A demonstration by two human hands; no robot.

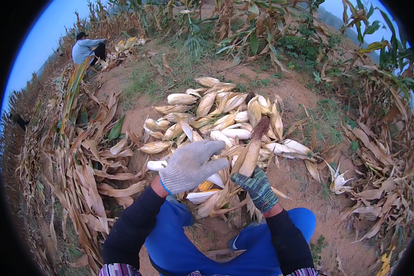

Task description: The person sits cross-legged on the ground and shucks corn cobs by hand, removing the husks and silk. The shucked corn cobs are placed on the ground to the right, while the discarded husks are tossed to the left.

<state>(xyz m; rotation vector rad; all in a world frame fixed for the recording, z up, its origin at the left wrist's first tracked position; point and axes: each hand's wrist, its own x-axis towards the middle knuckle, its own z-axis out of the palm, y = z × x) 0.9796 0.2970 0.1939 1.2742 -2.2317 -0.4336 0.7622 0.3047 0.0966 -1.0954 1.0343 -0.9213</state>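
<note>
My right hand, in a green and blue knitted glove, grips the lower part of an ear of corn in its dry husk. Dark reddish-brown silk tops that ear, which points away from me. To its left, my left hand wears a whitish knitted glove. Its fingers are apart, with nothing visible in them. Before me lies a heap of unshucked corn ears on the soil. Below the left hand, yellow kernels show on a partly bared ear, among loose husks.
Cut dry corn stalks are piled along the left, and more dry stalks and leaves lie on the right. A person sits at the far left beside another corn pile. Under me is a low wooden seat.
</note>
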